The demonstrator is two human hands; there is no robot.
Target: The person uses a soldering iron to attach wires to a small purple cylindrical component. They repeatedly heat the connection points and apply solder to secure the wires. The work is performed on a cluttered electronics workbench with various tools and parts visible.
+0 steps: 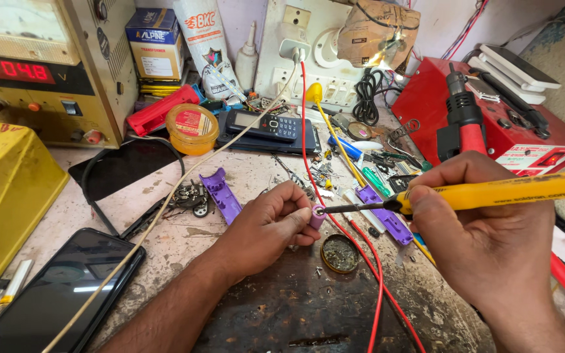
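Left hand (266, 219) pinches purple cylinder (317, 216) — yellow-handled soldering iron (492, 193) touching.

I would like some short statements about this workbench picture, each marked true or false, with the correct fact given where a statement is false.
1. The right hand holds a yellow-handled soldering iron. True.
2. The left hand pinches a small purple cylinder. True.
3. The iron's tip is dipped in the round flux tin. False: the tip meets the cylinder's end.
4. The black smartphone stands upright against the wall. False: it lies flat on the bench, near the left forearm.
5. A red wire runs between the hands. True.
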